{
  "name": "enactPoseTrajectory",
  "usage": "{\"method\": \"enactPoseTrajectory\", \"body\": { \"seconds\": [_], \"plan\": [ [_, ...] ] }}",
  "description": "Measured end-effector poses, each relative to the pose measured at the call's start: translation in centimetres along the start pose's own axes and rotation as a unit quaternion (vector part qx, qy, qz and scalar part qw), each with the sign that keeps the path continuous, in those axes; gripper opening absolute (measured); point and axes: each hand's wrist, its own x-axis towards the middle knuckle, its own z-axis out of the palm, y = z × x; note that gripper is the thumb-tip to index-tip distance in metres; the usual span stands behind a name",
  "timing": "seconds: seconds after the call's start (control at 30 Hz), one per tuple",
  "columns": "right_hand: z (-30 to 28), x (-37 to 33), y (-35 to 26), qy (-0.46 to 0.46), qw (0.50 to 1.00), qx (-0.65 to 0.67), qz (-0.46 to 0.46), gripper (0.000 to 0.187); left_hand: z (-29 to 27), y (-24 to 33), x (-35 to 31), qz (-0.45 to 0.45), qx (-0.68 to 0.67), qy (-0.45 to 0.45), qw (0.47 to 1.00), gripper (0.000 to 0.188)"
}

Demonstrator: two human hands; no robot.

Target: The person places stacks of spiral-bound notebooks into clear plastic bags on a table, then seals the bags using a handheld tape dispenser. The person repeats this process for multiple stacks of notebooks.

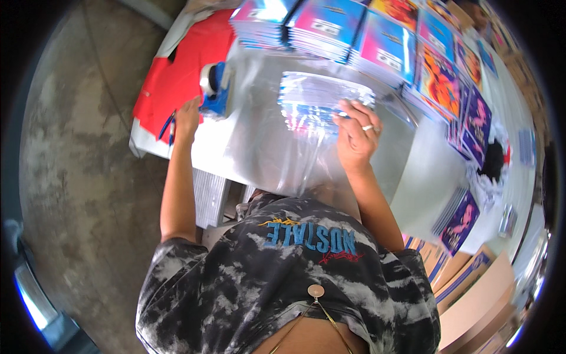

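Observation:
My right hand point(358, 133), with a ring on one finger, is closed on the right side of a stack of notebooks point(312, 88) wrapped in clear plastic. Loose film point(265, 153) from this wrap spreads over the table towards my body. At the left, my left hand point(187, 121) has its fingers drawn together beside a blue tape dispenser point(219, 97) with a roll on it. Whatever those fingertips pinch is too small to make out. Blue-handled scissors point(167, 126) lie by that hand on a red sheet point(183, 74).
Tall stacks of pink-and-blue notebooks point(327, 26) line the table's far side. Orange-covered notebooks point(437, 82) and purple ones point(474, 124) continue to the right. Another purple stack point(457, 221) lies at the near right, above cardboard boxes point(460, 277). Concrete floor point(88, 177) lies left of the table.

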Motion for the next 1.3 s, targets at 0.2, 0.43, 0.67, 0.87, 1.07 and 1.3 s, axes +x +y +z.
{"method": "enactPoseTrajectory", "body": {
  "seconds": [0.2,0.43,0.67,0.87,1.07,1.3],
  "plan": [
    [-0.2,0.3,0.0,-0.018,1.0,-0.012,-0.017,0.018,0.4,-3.7,4.4,-0.049,-0.091,-0.198,0.975,0.042],
    [0.2,0.1,-0.3,-0.016,0.999,-0.026,-0.021,0.019,0.1,-12.8,1.1,-0.022,-0.294,-0.238,0.925,0.023],
    [-0.1,-0.3,0.4,-0.021,1.0,-0.019,-0.008,0.018,3.1,5.6,-6.4,0.15,-0.417,0.019,0.896,0.03],
    [-0.3,-0.2,0.3,-0.065,0.997,-0.024,-0.021,0.025,13.1,8.3,-15.6,-0.001,-0.372,-0.292,0.881,0.034],
    [-3.3,2.9,-2.4,-0.23,0.968,0.01,0.101,0.069,17.1,3.4,-13.2,-0.037,-0.191,-0.16,0.968,0.042],
    [-1.8,6.3,-0.8,-0.354,0.92,-0.159,0.044,0.065,15.0,-0.3,-9.9,0.221,-0.108,-0.186,0.951,0.08]
  ]
}}
